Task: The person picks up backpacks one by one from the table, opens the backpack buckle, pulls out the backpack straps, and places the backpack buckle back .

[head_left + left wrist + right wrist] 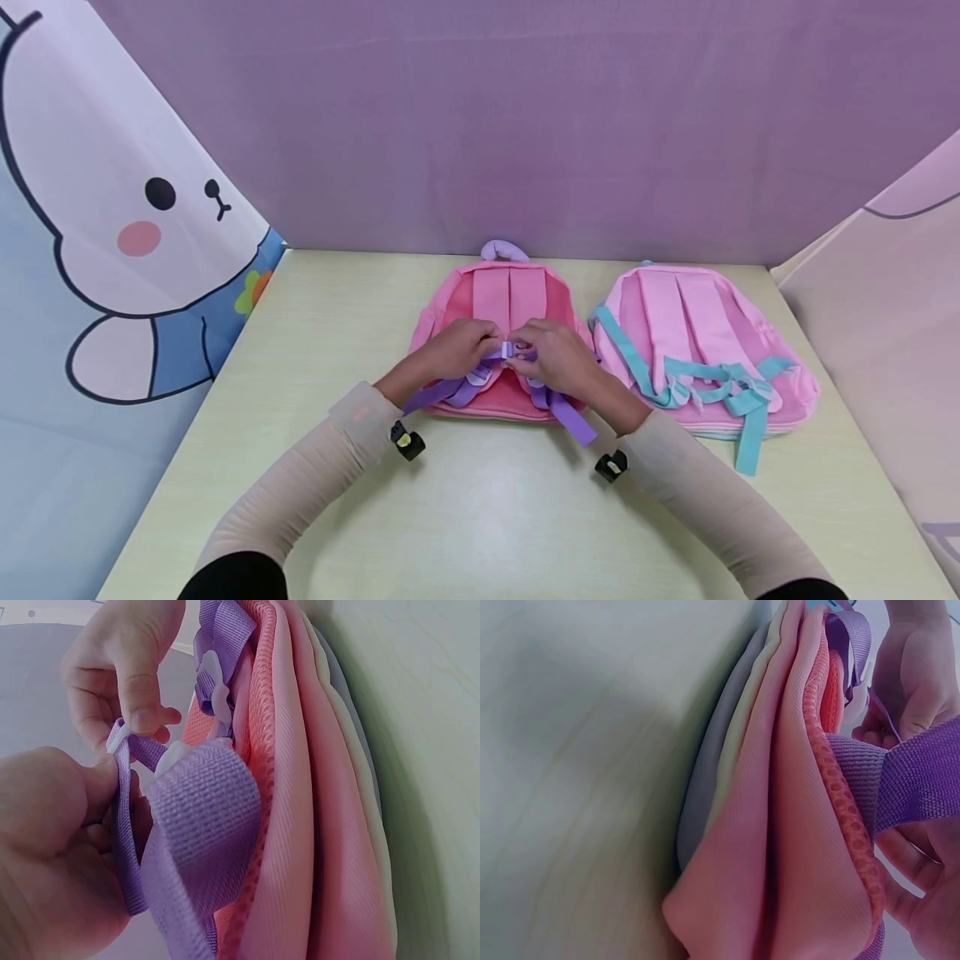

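Note:
A small coral-pink backpack (491, 287) lies on the table with its shoulder straps facing up and its lilac handle (504, 249) at the far end. Over its middle, my left hand (459, 348) pinches a purple webbing strap (129, 847) beside a pale buckle (507, 350). From the other side, my right hand (557, 354) pinches at the same buckle, thumb and fingers close together. Loose purple strap ends (573, 419) hang over the backpack's near edge. In the left wrist view both hands meet at the strap, above the mesh back panel.
Right of it lies a light-pink backpack (708, 312) with teal straps (750, 404) tied in a bow. Both rest on a pale wooden table (480, 517). A purple cloth wall (525, 125) stands behind, and a printed cartoon panel (112, 208) at the left.

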`<move>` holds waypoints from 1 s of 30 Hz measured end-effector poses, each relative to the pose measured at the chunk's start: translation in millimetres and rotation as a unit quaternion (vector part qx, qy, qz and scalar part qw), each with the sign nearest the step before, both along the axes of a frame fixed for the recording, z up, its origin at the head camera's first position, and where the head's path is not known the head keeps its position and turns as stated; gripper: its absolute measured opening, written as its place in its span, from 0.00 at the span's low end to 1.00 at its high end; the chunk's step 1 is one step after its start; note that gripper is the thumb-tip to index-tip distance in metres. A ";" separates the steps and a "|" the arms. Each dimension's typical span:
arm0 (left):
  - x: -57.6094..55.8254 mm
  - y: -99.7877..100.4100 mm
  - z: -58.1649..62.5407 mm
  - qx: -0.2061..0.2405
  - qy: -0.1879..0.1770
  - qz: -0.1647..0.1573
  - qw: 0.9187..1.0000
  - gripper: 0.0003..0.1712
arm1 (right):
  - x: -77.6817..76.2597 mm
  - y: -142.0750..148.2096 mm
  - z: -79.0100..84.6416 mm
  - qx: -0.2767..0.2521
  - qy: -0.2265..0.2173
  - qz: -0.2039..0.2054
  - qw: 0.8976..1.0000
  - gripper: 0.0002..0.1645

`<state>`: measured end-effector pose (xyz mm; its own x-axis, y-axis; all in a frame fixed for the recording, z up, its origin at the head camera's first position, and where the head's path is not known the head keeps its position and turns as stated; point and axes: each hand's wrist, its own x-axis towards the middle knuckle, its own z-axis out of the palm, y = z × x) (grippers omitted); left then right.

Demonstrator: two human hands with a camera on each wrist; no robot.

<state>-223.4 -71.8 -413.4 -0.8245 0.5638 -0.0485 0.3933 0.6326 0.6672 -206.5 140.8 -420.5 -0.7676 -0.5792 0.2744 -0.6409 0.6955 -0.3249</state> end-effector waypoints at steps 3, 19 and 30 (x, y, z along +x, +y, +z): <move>0.2 -1.3 0.9 0.004 -0.015 0.004 1.000 0.09 | -0.2 0.1 0.3 0.001 -0.002 -0.002 1.000 0.21; -2.7 -12.0 3.3 0.008 -0.039 -0.001 0.999 0.07 | -0.2 1.9 0.2 0.012 -0.023 -0.019 0.999 0.22; -1.9 -7.0 3.9 0.009 -0.036 -0.001 0.999 0.08 | -0.9 3.4 -1.2 0.009 -0.023 -0.019 1.000 0.23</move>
